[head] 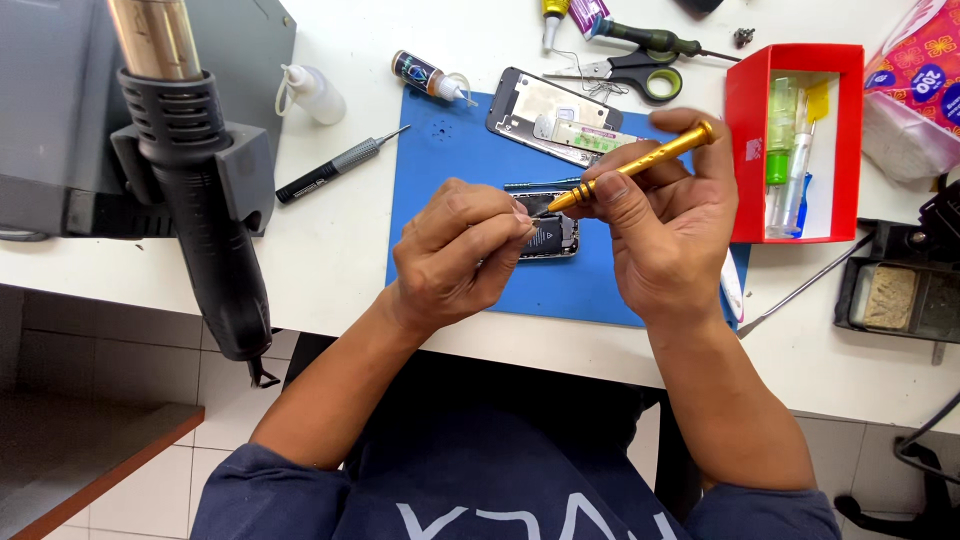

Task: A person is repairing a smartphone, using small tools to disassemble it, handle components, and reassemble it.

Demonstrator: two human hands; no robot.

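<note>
An opened phone (553,235) with its insides showing lies on a blue work mat (470,170). My left hand (455,255) rests over its left end, fingers pinched together at the phone's edge; what they pinch is too small to see. My right hand (665,220) grips a gold screwdriver (640,165), its tip pointing down-left onto the phone next to my left fingertips. A detached phone back panel (555,115) lies on the mat beyond the hands.
A black hot-air gun (205,200) hangs in its holder on a grey station at the left. A black screwdriver (335,165), small bottles (312,92), scissors (635,70), a red tray (745,150) of tools and a soldering sponge stand (895,295) surround the mat.
</note>
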